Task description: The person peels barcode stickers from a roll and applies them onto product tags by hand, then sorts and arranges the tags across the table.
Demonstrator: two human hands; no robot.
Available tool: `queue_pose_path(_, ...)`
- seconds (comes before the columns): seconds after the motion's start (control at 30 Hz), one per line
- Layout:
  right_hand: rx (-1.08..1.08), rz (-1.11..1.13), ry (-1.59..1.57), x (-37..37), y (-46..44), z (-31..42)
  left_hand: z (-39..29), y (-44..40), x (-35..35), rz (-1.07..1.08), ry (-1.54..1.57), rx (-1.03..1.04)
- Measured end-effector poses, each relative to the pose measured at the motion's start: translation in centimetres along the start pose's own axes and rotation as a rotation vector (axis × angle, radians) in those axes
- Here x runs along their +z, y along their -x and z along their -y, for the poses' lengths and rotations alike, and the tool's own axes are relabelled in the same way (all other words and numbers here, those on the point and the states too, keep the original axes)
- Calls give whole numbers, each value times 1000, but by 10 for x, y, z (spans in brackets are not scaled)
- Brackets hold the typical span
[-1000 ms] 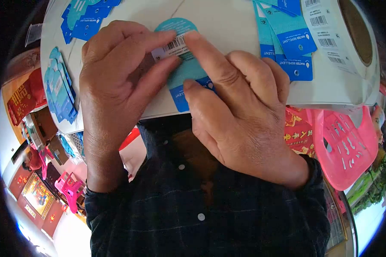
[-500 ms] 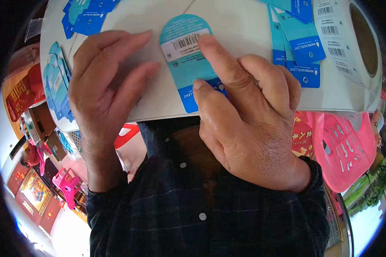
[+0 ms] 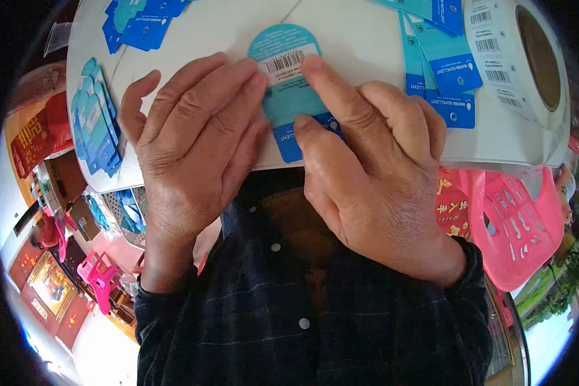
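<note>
A blue and turquoise hang tag [image 3: 296,103] with a rounded top lies on the white table in front of me. It bears a white barcode sticker [image 3: 284,62]. My right hand [image 3: 379,154] holds the tag down, its index fingertip on the sticker's right end and its thumb on the dark blue lower band. From the left, my left hand [image 3: 199,128] reaches over the tag's left edge, fingers stretched out and close together, with the thumb side low. Its fingertips cover the sticker's left end; whether they press on it I cannot tell.
Overlapping hang tags lie in a left pile [image 3: 95,122], a far-left group [image 3: 145,29] and a right group [image 3: 453,74]. A roll of barcode stickers [image 3: 508,58] rests at the table's right edge. Beyond that edge stands a pink plastic chair [image 3: 514,225].
My left hand has moved right, from beside the tag onto its left edge, and its fingers have come together. My right hand stays on the tag, which has shifted slightly.
</note>
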State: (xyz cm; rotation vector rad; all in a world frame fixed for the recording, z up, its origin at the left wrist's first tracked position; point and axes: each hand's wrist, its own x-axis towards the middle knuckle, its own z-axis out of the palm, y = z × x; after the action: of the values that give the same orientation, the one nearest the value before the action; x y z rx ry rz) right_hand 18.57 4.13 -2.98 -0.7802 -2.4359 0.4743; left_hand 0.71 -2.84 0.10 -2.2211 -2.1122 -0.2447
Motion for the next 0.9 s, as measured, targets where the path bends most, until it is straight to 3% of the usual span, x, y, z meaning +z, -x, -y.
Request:
queue_pose_path(0.33,-98,-42,-96,-7,3,-8,-4,4,9,-153,146,-24)
queue_pose_path(0.4,-195,-156,-175,-17,17,-14,-11,5,6,-164,155,-16)
queue_pose_path(0.53,-179,-218,-370,-18,36,-6,-1,17,8,-142,221,4)
queue_pose_path(0.67,886,516,-1083,-34,42,2,0,20,9,-159,243,70)
queue_pose_path(0.9,847,424,-1323,-18,30,12,-3,31,3,-190,321,28)
